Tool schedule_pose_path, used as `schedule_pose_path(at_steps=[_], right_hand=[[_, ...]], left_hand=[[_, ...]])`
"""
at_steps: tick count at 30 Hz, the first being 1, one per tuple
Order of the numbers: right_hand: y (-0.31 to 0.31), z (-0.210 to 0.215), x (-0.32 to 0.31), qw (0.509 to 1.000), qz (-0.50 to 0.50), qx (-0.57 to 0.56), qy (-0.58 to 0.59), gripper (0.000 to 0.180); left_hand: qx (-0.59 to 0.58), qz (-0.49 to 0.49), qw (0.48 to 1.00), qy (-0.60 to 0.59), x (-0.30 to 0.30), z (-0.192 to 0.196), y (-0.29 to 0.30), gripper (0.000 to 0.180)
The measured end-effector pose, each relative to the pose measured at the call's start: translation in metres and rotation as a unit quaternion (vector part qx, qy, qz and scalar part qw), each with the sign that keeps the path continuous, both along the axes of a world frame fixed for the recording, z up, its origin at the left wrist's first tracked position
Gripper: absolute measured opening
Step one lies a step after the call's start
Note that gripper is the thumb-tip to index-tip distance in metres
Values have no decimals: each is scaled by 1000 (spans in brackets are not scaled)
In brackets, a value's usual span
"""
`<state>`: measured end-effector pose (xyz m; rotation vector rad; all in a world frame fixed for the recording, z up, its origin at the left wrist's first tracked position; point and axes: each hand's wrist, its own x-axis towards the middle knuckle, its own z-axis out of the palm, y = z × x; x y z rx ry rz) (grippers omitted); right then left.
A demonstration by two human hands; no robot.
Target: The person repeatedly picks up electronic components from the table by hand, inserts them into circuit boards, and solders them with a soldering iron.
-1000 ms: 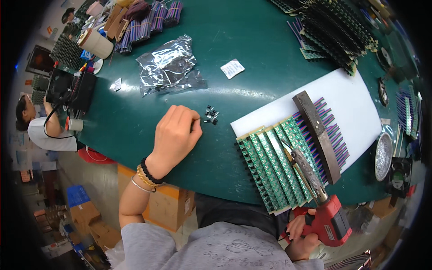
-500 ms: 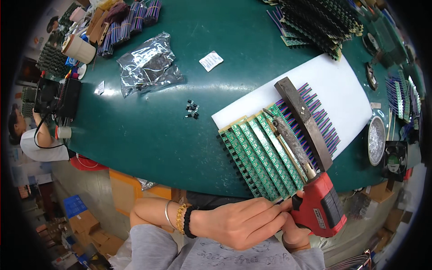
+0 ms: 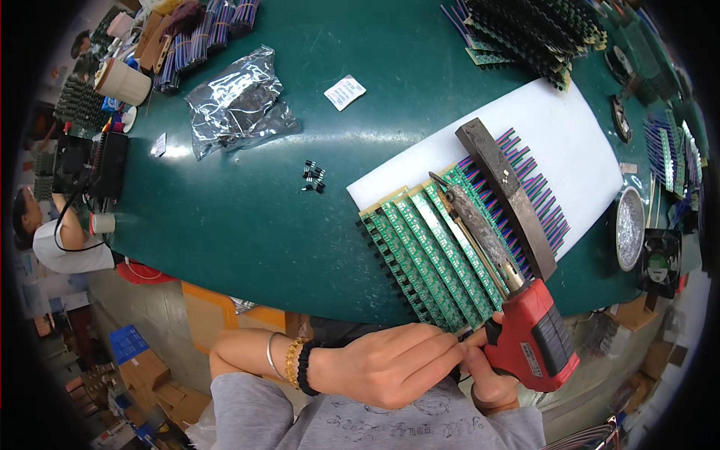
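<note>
1. A paper cup (image 3: 124, 81) stands at the far-left rim of the green table (image 3: 225, 217), well left of the row of green circuit boards (image 3: 435, 259), which serves as landmark here.
2. A crumpled silver foil bag (image 3: 236, 105) lies up and to the left of the boards, well apart from them.
3. A small cluster of black components (image 3: 313, 178) sits on the bare table just left of the boards' upper end, and a small white sachet (image 3: 345, 91) lies farther up from it.
4. The left hand (image 3: 382, 364) is below the near end of the boards, at the table's edge. Its fingers are curled loosely and point right, their tips meeting the grip of the red soldering gun (image 3: 534, 337). I cannot tell whether they pinch anything.
5. The boards themselves lie side by side on a white sheet (image 3: 577, 142), their near ends just above the left hand's knuckles.
6. The gun's long, crusted metal tip (image 3: 480, 229) rests across the boards, running from their right near corner up toward the middle.
7. The right hand (image 3: 487, 371) is closed around the gun's handle, just below the boards' right corner, touching the left fingertips.
8. A dark metal bar (image 3: 506, 195) lies slantwise over the purple and blue wires (image 3: 536, 191) along the boards' right edge.
9. A round metal dish (image 3: 630, 229) sits right of the boards, beyond the sheet.
</note>
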<state>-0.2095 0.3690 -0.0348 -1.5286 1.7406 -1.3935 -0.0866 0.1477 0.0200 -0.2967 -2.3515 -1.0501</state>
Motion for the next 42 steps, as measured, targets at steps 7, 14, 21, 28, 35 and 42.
schedule_pose_path(at_steps=[7,14,21,28,35,42], right_hand=[[-8,26,15,977,-103,111,-149,65],[0,29,16,964,-127,126,-195,66],[26,-11,30,932,-188,-61,-303,94],[47,-19,30,927,-166,-52,-332,102],[58,-36,37,915,-183,-84,-351,93],[38,-16,23,930,-130,-13,-344,76]], left_hand=[[-50,-6,999,8,3,-4,-3,41],[-11,47,999,-3,-7,-6,-38,27],[-36,256,964,-64,-18,-29,-90,24],[-37,232,970,-60,-18,-35,-88,25],[-22,230,971,-63,-17,-37,-88,24],[-15,231,971,-68,-17,-36,-88,24]])
